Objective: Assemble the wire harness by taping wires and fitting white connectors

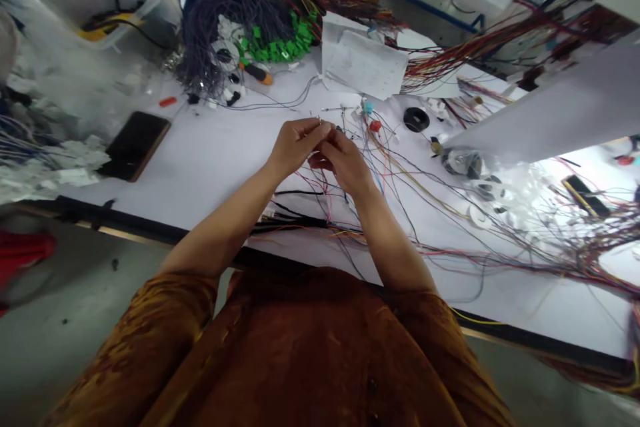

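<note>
My left hand (pixel 295 145) is closed in a pinch, thumb against forefinger, and a tiny shiny tip shows at its fingertips; the rest is hidden. Touching it or very close, my right hand (pixel 346 163) has its fingers curled and pressed together, and what they hold is hidden. Thin pink and red wires (pixel 325 190) come out below the hands. Just beyond the fingers lie small metal pins, a light-blue connector (pixel 369 107) and a red connector (pixel 375 126). Black-sleeved cables (pixel 300 219) run along the table between my forearms.
Dark wires with green connectors (pixel 285 47) lie at the back, beside an orange-and-black screwdriver (pixel 257 73). Paper sheets (pixel 370 63) lie behind the hands. To the left are a phone (pixel 135 145) and a clear plastic bin (pixel 150 10); to the right, a black tape roll (pixel 416 119).
</note>
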Tool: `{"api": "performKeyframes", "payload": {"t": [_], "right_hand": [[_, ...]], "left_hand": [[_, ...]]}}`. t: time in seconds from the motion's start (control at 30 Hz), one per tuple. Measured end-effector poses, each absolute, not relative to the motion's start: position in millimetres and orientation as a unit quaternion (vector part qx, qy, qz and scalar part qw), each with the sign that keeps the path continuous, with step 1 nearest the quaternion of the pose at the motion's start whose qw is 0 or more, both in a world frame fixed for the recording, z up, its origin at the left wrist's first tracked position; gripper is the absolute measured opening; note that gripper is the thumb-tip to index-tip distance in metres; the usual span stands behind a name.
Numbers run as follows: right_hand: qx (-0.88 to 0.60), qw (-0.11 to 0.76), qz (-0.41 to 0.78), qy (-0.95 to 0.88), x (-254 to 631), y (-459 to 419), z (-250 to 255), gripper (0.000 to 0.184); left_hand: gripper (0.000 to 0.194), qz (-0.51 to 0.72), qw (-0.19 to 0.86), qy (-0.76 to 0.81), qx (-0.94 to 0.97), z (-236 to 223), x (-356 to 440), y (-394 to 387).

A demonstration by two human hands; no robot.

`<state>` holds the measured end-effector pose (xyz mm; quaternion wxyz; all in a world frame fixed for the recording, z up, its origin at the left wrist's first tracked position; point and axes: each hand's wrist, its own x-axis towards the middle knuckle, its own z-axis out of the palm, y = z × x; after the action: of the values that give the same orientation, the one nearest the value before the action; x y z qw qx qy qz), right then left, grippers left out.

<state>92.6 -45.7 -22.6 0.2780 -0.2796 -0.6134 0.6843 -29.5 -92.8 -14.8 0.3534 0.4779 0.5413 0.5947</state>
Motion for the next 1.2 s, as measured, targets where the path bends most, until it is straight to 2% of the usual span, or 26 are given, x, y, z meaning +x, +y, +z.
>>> {"api": "performKeyframes", "payload": {"t": [0.23, 0.57, 0.73, 0.9, 1.03, 1.1, 1.2], "right_hand": [[-0.313, 0.362, 0.594, -0.647, 79.8, -57.2, -33.8, 0.003], [-0.298, 0.343, 0.57, -0.685, 77.0, -51.3, -55.3, 0.009], [-0.262, 0.362, 0.462, -0.766, 85.1, -55.7, -45.8, 0.012], [-0.263, 0.299, 0.346, -0.849, 93.0, -59.5, -33.9, 0.015], [-0.314, 0.274, 0.328, -0.848, 100.3, -55.1, -26.8, 0.01], [-0.323, 0.291, 0.347, -0.831, 105.6, -53.3, -23.1, 0.007], [-0.324, 0.308, 0.378, -0.811, 111.9, -55.2, -19.1, 0.005]], "left_hand": [[0.033, 0.611, 0.383, 0.567, 0.398, -29.8, -53.4, -105.3], [0.026, 0.616, 0.383, 0.574, 0.379, -45.4, -58.6, -118.4], [0.025, 0.615, 0.388, 0.576, 0.373, -41.5, -55.6, -122.1], [0.022, 0.613, 0.376, 0.574, 0.392, -32.2, -53.7, -124.0], [0.032, 0.549, 0.368, 0.595, 0.457, -35.5, -73.0, -136.1], [0.042, 0.474, 0.33, 0.638, 0.509, -47.3, -86.6, -142.0], [0.041, 0.361, 0.277, 0.689, 0.564, -71.7, -98.2, -143.7]]}}
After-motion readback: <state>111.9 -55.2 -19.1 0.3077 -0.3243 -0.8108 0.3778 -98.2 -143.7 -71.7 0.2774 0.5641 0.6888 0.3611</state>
